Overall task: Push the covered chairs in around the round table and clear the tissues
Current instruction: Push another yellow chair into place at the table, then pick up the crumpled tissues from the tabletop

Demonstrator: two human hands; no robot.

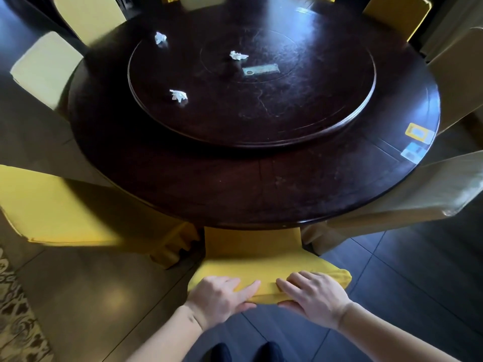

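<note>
Head camera: left hand (218, 296) and right hand (315, 295) grip yellow-covered chair (261, 265) top, fingers curled over it; three tissues (178, 95) on dark round surface (235, 184); sticker (417, 133) writing unreadable.

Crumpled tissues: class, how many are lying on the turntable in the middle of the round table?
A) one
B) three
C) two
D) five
B: three crumpled white tissues lie on the turntable, one at the far left, one near the centre and one nearer the camera, while both hands grip the yellow chair back.
</note>
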